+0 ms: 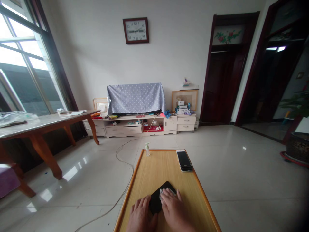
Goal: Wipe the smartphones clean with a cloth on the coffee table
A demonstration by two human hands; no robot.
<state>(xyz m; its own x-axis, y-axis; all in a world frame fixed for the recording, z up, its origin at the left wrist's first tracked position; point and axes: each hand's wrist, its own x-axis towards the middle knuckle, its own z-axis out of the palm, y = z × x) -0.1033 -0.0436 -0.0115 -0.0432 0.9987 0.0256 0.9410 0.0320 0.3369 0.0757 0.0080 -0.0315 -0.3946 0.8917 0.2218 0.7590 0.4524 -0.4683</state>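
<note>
A black phone [155, 203] lies slanted on the small wooden table [159, 167] in front of me. My left hand [141, 211] holds it by its left and near edges, fingers along one side and thumb at the bottom corner. On the phone's upper right part, my right hand [172, 206] presses a pale, folded wipe [161, 192] flat under its fingers; most of the wipe is hidden. Farther up the table, at the right edge, a few phones [184, 160] lie stacked. A small clear pump bottle [147, 149] with a green top stands at the far left corner.
A cable [132, 167] runs across the tiled floor left of the table. Beyond stands a white TV cabinet [123, 130] with a cloth-covered television [136, 98]. A larger table [60, 120] is at the left, a potted plant [299, 145] at the right.
</note>
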